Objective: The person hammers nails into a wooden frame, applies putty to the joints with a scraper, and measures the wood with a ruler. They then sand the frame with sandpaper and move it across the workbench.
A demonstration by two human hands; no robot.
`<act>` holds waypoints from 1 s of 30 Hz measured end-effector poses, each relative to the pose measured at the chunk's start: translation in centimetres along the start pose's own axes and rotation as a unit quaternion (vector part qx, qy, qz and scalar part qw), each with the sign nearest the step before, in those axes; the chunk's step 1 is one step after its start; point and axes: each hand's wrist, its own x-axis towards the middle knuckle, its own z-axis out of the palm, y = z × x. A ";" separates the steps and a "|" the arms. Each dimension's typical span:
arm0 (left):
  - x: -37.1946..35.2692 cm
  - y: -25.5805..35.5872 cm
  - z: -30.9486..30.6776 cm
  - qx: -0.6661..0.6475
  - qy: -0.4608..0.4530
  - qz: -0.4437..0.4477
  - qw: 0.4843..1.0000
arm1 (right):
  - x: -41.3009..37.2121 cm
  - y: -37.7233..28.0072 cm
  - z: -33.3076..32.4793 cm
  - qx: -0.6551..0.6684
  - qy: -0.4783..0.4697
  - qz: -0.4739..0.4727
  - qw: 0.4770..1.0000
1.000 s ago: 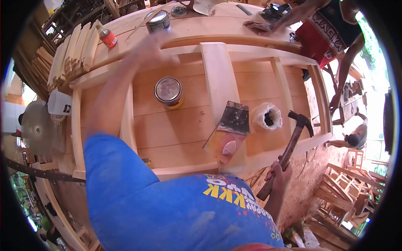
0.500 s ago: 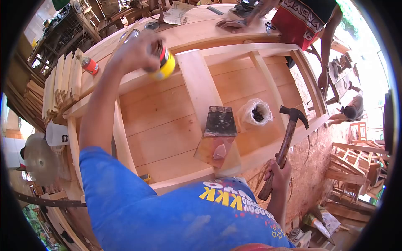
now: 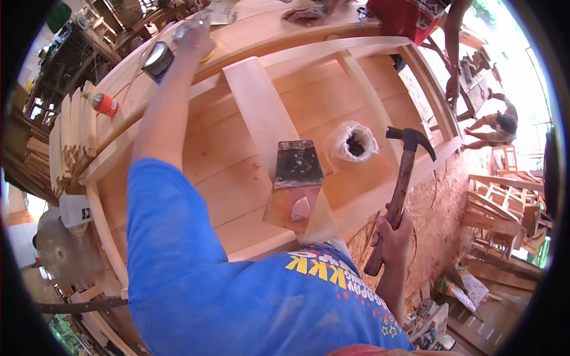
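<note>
Hammer (image 3: 401,184), one, claw type, wooden handle: clamped in the person's right hand (image 3: 393,237), fingers wrapped around the lower handle, dark metal head uppermost, above that grip. Left hand (image 3: 195,40), one, arm extended: fingers blurred, over a yellow can (image 3: 208,56) of which only an edge shows; whether they clamp it or rest loosely cannot be told.

Just beside the left hand, on the person's left: dark can (image 3: 157,60), pale-topped. Farther out that way: red-labelled bottle (image 3: 105,104), then a bundle of pale wooden slats (image 3: 72,133).

Between the two grips: wooden frame (image 3: 392,43), with a wide plank (image 3: 258,98) crossing it. Near the hammer head, on the person's left: plastic-lined container (image 3: 355,142), its contents dark. Farther left, in front of the torso: black-topped block (image 3: 298,165), tilted, lower part pinkish.

Beyond the left hand's reach, toward the person's right: another person's hand (image 3: 306,16) on the bench (image 3: 252,29). Well beyond the hammer: a second person (image 3: 504,121), and stacked wooden furniture parts (image 3: 496,204).
</note>
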 end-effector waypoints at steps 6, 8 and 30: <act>-15.1 12.1 -7.4 -0.600 -0.225 0.087 0.763 | 2.7 -4.5 5.6 -0.025 -0.115 -0.063 0.991; -20.5 15.8 -9.9 -0.658 -0.299 0.030 0.690 | 3.4 -6.7 8.9 -0.051 -0.151 -0.097 0.982; 1.7 -14.8 -0.4 -0.041 -0.011 0.067 0.997 | 12.9 -7.1 15.3 -0.338 -0.324 -0.211 0.858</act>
